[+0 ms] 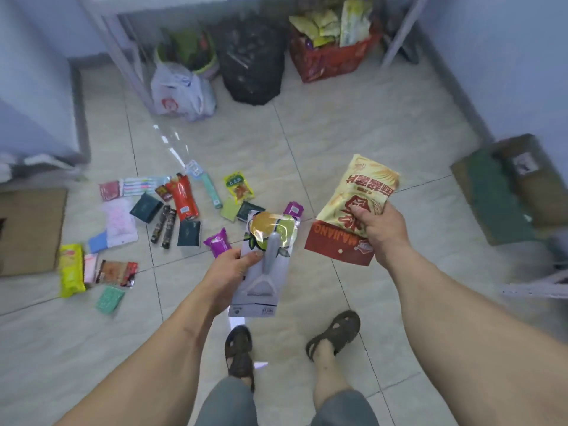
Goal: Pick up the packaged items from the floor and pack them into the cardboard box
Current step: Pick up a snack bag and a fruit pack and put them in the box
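Head view looks down on glossy beige floor tiles [353, 127] between pale blue walls [507, 56]. Left hand [229, 272] grips a grey carded peeler pack [264, 265]; right hand [379, 229] clutches a yellow snack bag [359, 189] over a red "MAJIANG" envelope [335, 244]. Brown cardboard box [522, 189] sits right; other packets [181, 198] lie scattered left.

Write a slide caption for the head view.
Left hand holds a peeler pack, right hand a snack bag, packets on floor.
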